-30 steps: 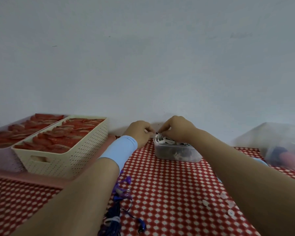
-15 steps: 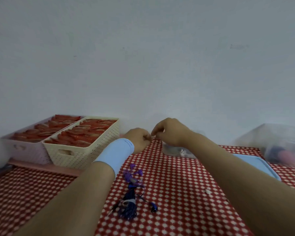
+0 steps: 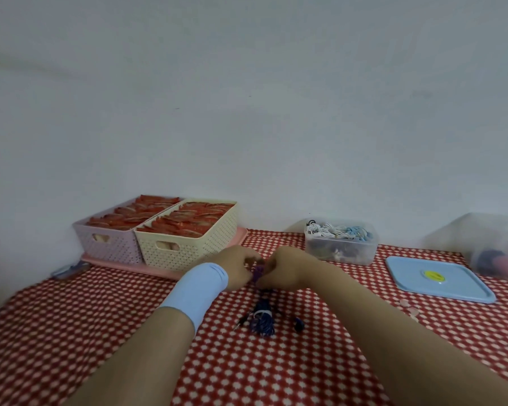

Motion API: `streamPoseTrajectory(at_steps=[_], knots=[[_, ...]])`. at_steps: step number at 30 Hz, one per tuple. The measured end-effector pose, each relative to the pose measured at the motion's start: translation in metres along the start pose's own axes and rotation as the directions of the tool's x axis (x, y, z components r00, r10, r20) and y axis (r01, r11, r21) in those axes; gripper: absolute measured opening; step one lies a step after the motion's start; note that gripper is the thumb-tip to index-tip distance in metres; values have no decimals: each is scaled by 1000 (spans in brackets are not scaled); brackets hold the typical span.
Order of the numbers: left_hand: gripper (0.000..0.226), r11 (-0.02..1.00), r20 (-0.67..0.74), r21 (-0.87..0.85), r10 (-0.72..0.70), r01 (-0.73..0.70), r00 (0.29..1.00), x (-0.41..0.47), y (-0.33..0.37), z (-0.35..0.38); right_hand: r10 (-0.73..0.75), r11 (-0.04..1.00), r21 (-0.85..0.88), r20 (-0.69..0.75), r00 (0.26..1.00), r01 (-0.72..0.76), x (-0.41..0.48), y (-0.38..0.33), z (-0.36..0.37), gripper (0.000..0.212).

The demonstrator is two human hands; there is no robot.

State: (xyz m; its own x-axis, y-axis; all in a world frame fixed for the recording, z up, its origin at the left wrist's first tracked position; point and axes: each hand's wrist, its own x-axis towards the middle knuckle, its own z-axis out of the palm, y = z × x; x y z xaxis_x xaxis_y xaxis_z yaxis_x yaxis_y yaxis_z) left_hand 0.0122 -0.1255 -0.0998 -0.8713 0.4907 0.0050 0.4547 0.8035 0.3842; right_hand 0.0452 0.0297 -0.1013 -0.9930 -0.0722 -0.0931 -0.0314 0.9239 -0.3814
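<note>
Two grips closed: left hand (image 3: 237, 266), right hand (image 3: 286, 270) pinch purple earphones (image 3: 258, 272).

Near left: the counter (image 3: 71, 332) shows only checked cloth, wide room for a hand.
Far left: 2 baskets, the lilac basket (image 3: 106, 244) and the cream basket (image 3: 188, 244), touch side by side on a pink tray (image 3: 241, 238) and fill that corner.
Centre: the left hand (image 3: 238, 268) and right hand (image 3: 285, 269) pinch a purple bundle (image 3: 258, 273); the dark blue cable coil (image 3: 261, 320) lies just near of them.
Far centre: open gap between cream basket and clear tub (image 3: 340, 250).
Right: the flat blue lid (image 3: 437, 279) lies low, with a clear box (image 3: 496, 244) behind it.
</note>
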Motion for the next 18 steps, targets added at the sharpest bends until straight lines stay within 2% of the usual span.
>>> streamPoseTrajectory(at_steps=[4, 7, 11, 13, 15, 16, 18], knots=[[30, 995, -47, -62, 73, -76, 996, -6, 7, -12, -3, 981, 195, -55, 998, 14, -14, 7, -17, 20], [17, 979, -117, -147, 123, -140, 986, -6, 25, -15, 24, 939, 343, -131, 991, 22, -29, 17, -32, 34], [26, 934, -168, -328, 88, -140, 982, -1, 54, -11, 92, 849, 527, -207, 974, 32, -55, 37, -46, 44], [29, 850, -140, -512, 61, -125, 988, 0, 71, -3, 98, 803, 596, -188, 977, 34, -69, 54, -51, 40], [26, 678, -63, -728, 77, -98, 995, 0, 86, 9, 96, 760, 648, -187, 978, 49, -84, 73, -54, 29], [24, 594, -18, -800, 108, -79, 994, 0, 95, 17, 98, 742, 667, -199, 975, 61, -92, 84, -55, 22], [22, 508, 47, -860, 166, -45, 985, 2, 107, 30, 95, 715, 694, -213, 972, 83, -103, 100, -55, 16]])
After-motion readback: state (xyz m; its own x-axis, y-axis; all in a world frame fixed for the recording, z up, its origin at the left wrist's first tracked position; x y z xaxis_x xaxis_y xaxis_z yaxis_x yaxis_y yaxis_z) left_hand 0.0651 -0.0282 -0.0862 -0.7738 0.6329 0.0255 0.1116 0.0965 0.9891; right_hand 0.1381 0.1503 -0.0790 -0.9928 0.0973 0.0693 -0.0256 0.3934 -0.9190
